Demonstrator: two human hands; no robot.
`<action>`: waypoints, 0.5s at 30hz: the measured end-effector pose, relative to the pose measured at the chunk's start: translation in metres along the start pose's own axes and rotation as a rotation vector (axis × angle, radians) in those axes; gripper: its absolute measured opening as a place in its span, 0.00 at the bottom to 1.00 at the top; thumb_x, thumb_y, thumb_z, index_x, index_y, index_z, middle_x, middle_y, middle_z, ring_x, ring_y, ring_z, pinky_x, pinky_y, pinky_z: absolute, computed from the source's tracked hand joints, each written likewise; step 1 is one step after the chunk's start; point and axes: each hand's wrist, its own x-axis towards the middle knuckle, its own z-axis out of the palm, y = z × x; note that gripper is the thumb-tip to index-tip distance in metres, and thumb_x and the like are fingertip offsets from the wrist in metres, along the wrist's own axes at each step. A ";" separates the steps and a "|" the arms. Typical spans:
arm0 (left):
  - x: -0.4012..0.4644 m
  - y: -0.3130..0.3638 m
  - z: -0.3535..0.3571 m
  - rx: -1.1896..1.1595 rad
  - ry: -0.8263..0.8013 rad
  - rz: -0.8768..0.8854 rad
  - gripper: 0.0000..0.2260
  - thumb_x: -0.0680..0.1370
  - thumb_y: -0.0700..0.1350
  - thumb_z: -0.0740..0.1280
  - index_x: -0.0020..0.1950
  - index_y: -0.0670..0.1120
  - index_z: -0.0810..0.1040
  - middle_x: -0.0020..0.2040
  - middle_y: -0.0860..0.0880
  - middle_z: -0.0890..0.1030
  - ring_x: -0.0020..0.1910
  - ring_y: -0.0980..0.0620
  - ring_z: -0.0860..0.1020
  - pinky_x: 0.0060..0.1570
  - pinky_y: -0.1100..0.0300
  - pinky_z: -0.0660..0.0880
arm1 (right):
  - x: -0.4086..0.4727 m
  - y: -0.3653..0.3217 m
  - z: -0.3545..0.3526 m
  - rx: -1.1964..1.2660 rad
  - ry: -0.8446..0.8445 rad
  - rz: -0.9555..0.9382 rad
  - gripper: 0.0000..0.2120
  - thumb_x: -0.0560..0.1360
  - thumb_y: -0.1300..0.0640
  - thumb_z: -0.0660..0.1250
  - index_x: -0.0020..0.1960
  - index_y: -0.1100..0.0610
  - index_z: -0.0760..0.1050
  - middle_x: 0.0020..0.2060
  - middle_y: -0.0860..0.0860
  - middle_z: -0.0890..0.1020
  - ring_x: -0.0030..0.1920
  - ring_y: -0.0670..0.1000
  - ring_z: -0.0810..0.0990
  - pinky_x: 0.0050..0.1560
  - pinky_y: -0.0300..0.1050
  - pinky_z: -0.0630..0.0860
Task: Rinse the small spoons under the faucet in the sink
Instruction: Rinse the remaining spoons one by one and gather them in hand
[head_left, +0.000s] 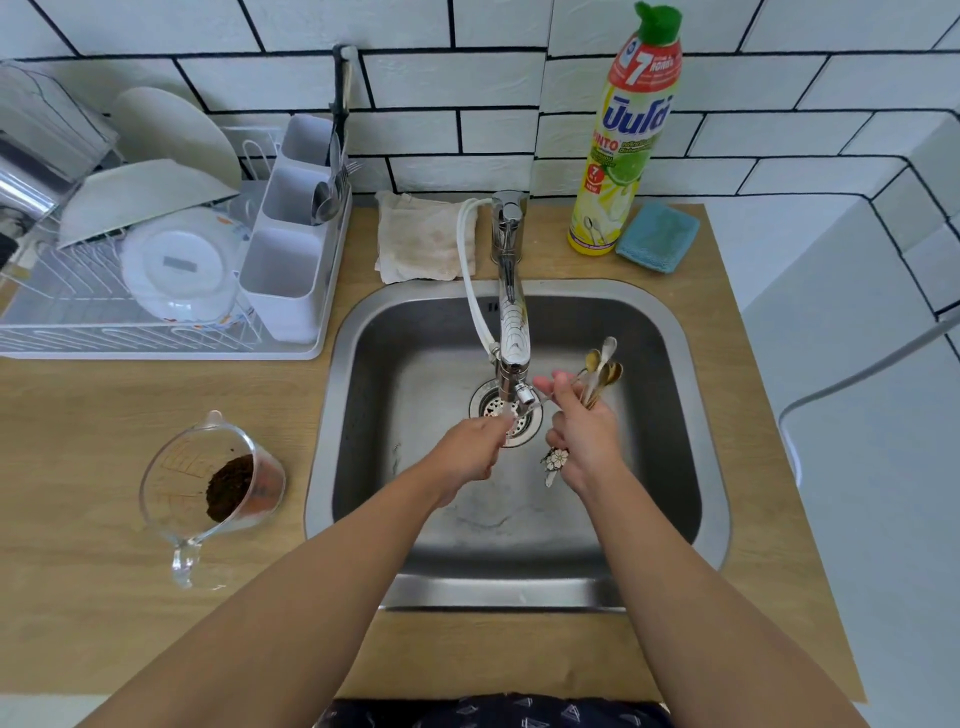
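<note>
My right hand (584, 434) grips a bunch of several small spoons (602, 369) over the steel sink (691, 415). Their gold and silver bowls point away from me, and flower-shaped handle ends stick out below my palm. This hand sits just right of the faucet (511, 332) spout. My left hand (470, 452) is under the spout above the drain (506, 418), fingers curled in the running water. Whether it holds a spoon is hidden.
A glass measuring jug (208, 488) with dark grounds lies tilted on the wooden counter, left of the sink. A dish rack (156, 270) with plates and a cutlery holder fills the back left. A cloth (423, 236), a dish soap bottle (621, 140) and a blue sponge (657, 236) stand behind the sink.
</note>
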 end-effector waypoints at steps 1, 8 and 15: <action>0.000 0.000 -0.001 0.011 -0.016 -0.026 0.20 0.82 0.60 0.60 0.35 0.49 0.67 0.24 0.55 0.65 0.25 0.54 0.60 0.26 0.62 0.60 | -0.001 -0.001 -0.001 -0.017 -0.046 0.000 0.06 0.81 0.52 0.69 0.50 0.54 0.81 0.48 0.51 0.89 0.22 0.41 0.66 0.23 0.35 0.64; -0.005 -0.004 -0.001 0.414 0.100 0.299 0.16 0.85 0.52 0.58 0.37 0.54 0.73 0.33 0.56 0.77 0.35 0.54 0.73 0.36 0.61 0.67 | -0.009 0.005 0.008 -0.102 0.012 -0.023 0.15 0.80 0.55 0.72 0.34 0.51 0.82 0.25 0.42 0.81 0.19 0.40 0.68 0.21 0.35 0.64; -0.010 0.005 -0.005 0.345 0.107 0.183 0.18 0.84 0.56 0.57 0.41 0.50 0.78 0.35 0.52 0.75 0.34 0.54 0.72 0.35 0.58 0.68 | -0.012 0.006 0.015 -0.048 0.001 -0.010 0.09 0.79 0.55 0.72 0.41 0.53 0.78 0.23 0.42 0.78 0.20 0.40 0.69 0.22 0.36 0.64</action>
